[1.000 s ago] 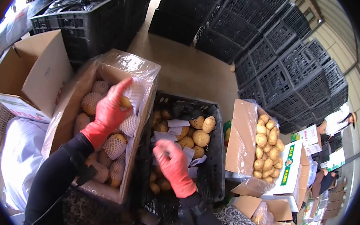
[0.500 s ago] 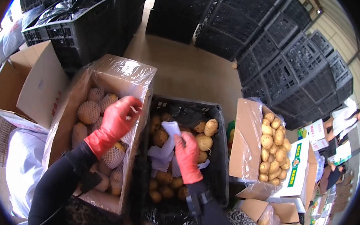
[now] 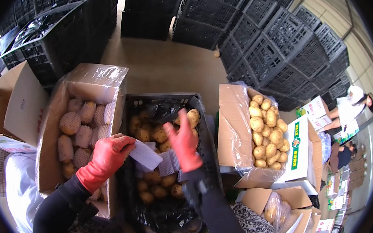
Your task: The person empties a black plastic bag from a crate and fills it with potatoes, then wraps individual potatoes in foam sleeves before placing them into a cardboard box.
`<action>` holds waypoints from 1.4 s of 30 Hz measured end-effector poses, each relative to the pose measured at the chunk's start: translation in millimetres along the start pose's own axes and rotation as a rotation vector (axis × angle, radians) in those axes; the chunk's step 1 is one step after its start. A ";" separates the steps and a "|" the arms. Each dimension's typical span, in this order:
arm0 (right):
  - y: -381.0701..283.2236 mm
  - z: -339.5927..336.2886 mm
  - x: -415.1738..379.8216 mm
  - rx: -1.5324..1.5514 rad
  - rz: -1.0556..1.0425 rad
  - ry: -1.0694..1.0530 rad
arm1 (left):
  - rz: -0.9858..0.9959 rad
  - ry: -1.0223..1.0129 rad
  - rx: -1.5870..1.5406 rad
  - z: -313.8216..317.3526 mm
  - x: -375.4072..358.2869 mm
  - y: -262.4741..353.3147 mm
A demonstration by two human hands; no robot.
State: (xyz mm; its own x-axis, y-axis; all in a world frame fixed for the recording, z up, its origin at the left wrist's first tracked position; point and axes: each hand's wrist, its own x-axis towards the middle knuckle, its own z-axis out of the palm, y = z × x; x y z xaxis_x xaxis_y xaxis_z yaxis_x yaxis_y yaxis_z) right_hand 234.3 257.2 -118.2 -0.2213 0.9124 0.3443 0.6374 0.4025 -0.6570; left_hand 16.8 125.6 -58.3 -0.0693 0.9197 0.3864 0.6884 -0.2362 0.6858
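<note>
My left hand (image 3: 106,158), in a red glove, pinches one end of a white foam net sleeve (image 3: 146,156) over the black crate (image 3: 216,180). My right hand (image 3: 184,143), gloved the same, has thumb and fingers apart. Its fingertips are right by a potato (image 3: 193,117) at the crate's far right corner. More potatoes (image 3: 157,177) lie in the crate on black plastic, with loose foam sleeves (image 3: 169,162) among them. Left of the crate, a plastic-lined cardboard box (image 3: 44,166) holds several potatoes in foam sleeves (image 3: 83,136).
To the right stands a cardboard box (image 3: 228,120) of bare potatoes (image 3: 268,131). An open carton (image 3: 24,112) sits at far left. Stacked black crates (image 3: 283,54) line the back. A smaller box (image 3: 255,194) is at lower right; people (image 3: 349,109) are at far right.
My left hand has left the box of sleeved potatoes and now holds a foam sleeve over the crate. My right hand has let go of the sleeve and reached farther back. The view has shifted right.
</note>
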 end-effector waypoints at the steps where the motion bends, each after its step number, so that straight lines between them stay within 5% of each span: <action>1: 30.4 7.9 27.5 -0.351 -0.012 0.070 | -0.026 -0.032 0.024 1.3 -1.0 -2.5; 2: 47.4 10.0 43.7 -0.485 0.149 -0.027 | -0.050 -0.064 0.047 3.4 -2.2 -4.1; 6: 92.8 24.9 55.9 -0.612 0.079 -0.154 | -0.069 -0.269 0.173 8.7 1.9 -3.6; 9: 91.8 9.5 33.1 0.125 0.144 -0.096 | -0.058 -0.190 0.182 9.3 0.4 1.4; 11: 50.1 -22.1 7.4 0.999 0.551 -0.271 | -0.055 -0.069 0.141 10.2 -3.8 1.9; 15: 4.6 -27.6 -57.2 1.547 0.542 -0.179 | -0.065 0.107 0.089 6.1 -13.1 27.8; 19: -55.5 -32.4 -114.8 1.376 0.693 -0.072 | 0.030 0.120 0.054 0.6 -43.1 63.8; 23: -82.4 -36.9 -140.5 1.263 0.798 -0.041 | -0.089 0.050 0.073 -1.5 -93.9 83.7; 26: -27.8 -83.4 -105.4 1.341 0.482 0.162 | 0.036 0.113 0.095 -40.9 -100.6 100.1; 27: 16.5 -84.4 -84.6 1.181 0.482 0.503 | 0.048 0.120 0.099 -56.3 -104.2 99.3; 31: 98.1 -205.7 -48.0 -0.069 0.088 0.988 | -0.011 0.160 0.152 -110.6 -121.3 90.8; 34: 161.5 -242.5 -78.5 -0.776 0.156 0.782 | -0.179 0.192 0.043 -123.6 -123.8 57.4; 37: 155.1 -247.8 -87.9 -0.613 0.453 0.617 | -0.223 0.309 -0.193 -104.1 -112.9 35.3; 39: 137.9 -234.6 -66.3 -0.798 0.274 0.653 | -0.267 0.181 0.035 -100.5 -106.7 31.8; 40: 107.7 -217.3 -52.1 -0.790 -0.019 0.721 | -0.262 0.160 0.084 -95.0 -102.5 34.4; 41: 89.4 -191.6 -42.5 -0.657 -0.176 0.617 | -0.252 0.137 0.128 -88.7 -97.3 38.9; 42: 68.0 -156.3 -40.6 -0.455 -0.050 0.386 | -0.161 0.137 0.245 -84.0 -91.9 42.2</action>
State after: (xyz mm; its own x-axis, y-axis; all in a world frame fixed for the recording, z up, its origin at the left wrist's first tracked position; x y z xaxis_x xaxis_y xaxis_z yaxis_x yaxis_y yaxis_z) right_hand 402.1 236.0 -72.0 -0.0293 0.7657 0.6425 0.9042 0.2943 -0.3094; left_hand -8.4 4.8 -13.1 -0.2764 0.8845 0.3758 0.8129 0.0066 0.5823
